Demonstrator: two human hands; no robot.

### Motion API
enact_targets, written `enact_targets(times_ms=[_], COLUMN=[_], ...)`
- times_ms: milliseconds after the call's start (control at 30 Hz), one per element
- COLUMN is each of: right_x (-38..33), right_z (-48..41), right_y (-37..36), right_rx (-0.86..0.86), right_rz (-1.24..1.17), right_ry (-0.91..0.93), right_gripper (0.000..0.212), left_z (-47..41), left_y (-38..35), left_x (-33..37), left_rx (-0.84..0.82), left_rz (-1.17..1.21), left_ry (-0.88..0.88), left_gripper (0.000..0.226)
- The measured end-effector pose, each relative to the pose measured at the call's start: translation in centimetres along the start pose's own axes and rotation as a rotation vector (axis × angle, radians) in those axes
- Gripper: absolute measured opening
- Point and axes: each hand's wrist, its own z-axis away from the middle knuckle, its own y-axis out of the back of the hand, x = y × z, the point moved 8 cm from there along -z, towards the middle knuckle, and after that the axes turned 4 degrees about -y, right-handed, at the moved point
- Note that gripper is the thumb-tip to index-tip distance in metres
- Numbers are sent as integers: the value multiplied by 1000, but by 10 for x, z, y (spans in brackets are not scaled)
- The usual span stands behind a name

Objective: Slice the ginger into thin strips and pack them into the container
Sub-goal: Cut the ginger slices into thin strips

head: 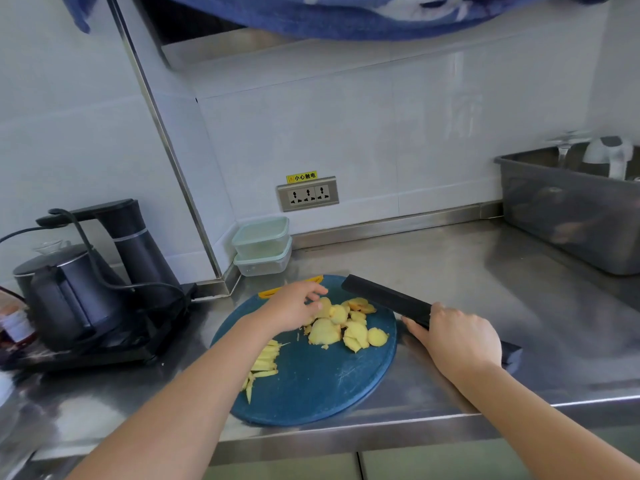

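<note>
Views: one, head-worn, wide-angle; straight lines bow at the edges.
Position: over the bench (467, 278) front edge, at head height.
Facing: forward and down, toward the tiled wall (346, 133) corner.
Nearness: close; forearms enter from below, left hand (294, 306) and right hand (460, 337) mid-frame by the board (318, 386).
Span: kettle (65, 292) at left edge, tub (568, 216) at right edge.

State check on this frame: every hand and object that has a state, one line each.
ginger slices, piled, not yet in strips
ginger strips, cut, on the cutting board
containers, stacked, lids on
knife, blade beside the slices
left hand, fingers touching the ginger slices
right hand, gripping the knife
</note>
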Motion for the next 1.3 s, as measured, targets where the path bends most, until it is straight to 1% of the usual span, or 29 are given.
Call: enact_targets(times_ms=[67,133,200,267,333,367,433,500,533,567,600,633,667,700,733,800,833,933,1067,1133,1167,1233,1300], right_x=[-1,-1,-1,-2,-2,-2,-2,-1,-1,-1,-1,-1,-1,-1,-1,-1,-1,-1,-3,-3,-3,-2,-2], right_z=[0,0,0,0,1,1,0,0,0,0,0,0,0,0,0,-1,0,-1,0,0,1,1,0], right_y=[2,3,4,4,3,3,3,3,3,2,2,2,2,2,2,2,2,2,3,4,5,5,4], right_rx=[13,17,15,17,17,18,20,21,20,20,21,21,20,18,17,17,19,18,16,17,18,18,14], right_rz=[27,47,49,43,33,28,23,18,13,11,11,13,13,11,10,13,17,23,30,35,40,37,30], right_ry=[2,6,8,10,11,11,12,11,11,12,13,13,12,11,11,12,13,12,17,18,17,13,10], right_gripper=[53,54,53,54,53,52,52,51,51,51,51,51,51,51,50,49,50,50,49,49,49,50,50], left_z=[-4,-4,3,12,18,21,25,27,26,24,21,20,19,20,20,22,22,20,21,22,23,23,23], left_y=[3,11,23,35,41,43,45,45,44,41,35,27,19,12,9,5,2,-9,-13,-14,-13,-7,5], left_x=[-2,-7,-16,-27,-33,-34,-36,-38,-37,-34,-29,-23,-16,-9,-7,-3,-3,-5,-1,4,8,16,18], left_rx=[57,200,396,559,613,609,546,454,402,345,280,206,133,90,78,107,108,60,-14,-41,-39,1,70], left_rz=[-1,-3,120,237,216,205,156,-29,-144,-229,-256,-224,-165,-88,-11,91,115,88,89,80,54,-24,-46], left_ry=[-9,-17,19,97,140,142,180,240,235,202,147,78,13,-34,-41,-9,14,68,112,115,100,56,51], left_gripper=[27,26,27,29,37,46,69,82,81,71,54,35,26,26,25,27,31,46,56,52,46,29,16])
